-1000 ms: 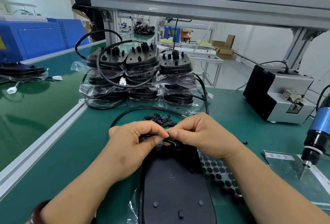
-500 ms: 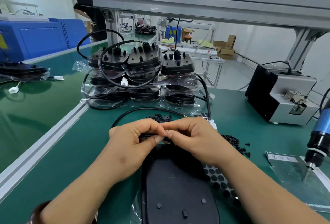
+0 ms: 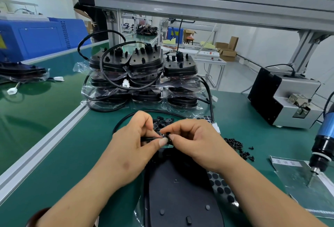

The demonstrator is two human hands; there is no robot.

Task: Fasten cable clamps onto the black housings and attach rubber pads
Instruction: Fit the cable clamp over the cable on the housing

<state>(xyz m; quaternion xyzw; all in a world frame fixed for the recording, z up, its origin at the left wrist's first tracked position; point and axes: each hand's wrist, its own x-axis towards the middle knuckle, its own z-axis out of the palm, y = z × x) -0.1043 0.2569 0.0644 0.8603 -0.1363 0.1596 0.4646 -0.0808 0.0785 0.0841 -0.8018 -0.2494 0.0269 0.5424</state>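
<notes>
Your left hand [image 3: 130, 147] pinches the thin black cable [image 3: 146, 138], your right hand [image 3: 197, 143] a small black plastic clamp [image 3: 168, 135]; fastening and the round black rubber pads [image 3: 219, 189] are likely yet to do.

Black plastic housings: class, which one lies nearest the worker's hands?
The lone black plastic housing lying flat below the left hand and right hand; the rest sit in stacks farther off.

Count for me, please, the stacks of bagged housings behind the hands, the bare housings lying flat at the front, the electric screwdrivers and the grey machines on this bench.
Stacks of bagged housings: 3
Bare housing lying flat at the front: 1
Electric screwdriver: 1
Grey machine: 1
Total: 6
</notes>
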